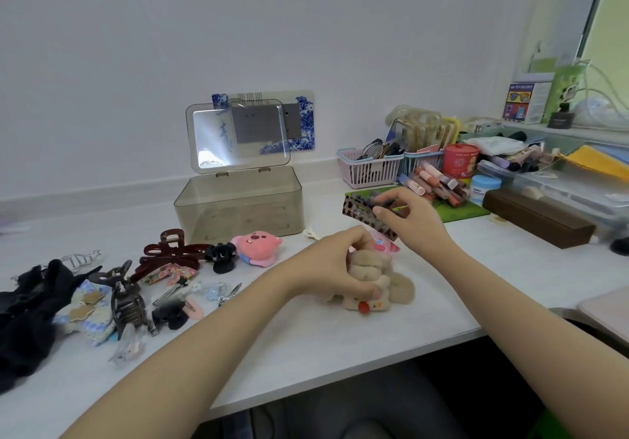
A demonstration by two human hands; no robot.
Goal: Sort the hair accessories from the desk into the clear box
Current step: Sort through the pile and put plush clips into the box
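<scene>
Near the desk's front edge, the left hand [335, 261] grips fluffy beige clips [371, 277]; the right hand [413, 221] pinches one leopard-print clip [366, 215]. One clear box [238, 202] stands open.

A white table [306, 353] carries a clear box [238, 205] with its lid up near the wall. Left of it lie hair claws [170, 255], a black scrunchie [27, 312] and a pink plush clip [257, 246]. Right, baskets [371, 168], lipsticks [432, 180] and a brown case [537, 217].
</scene>
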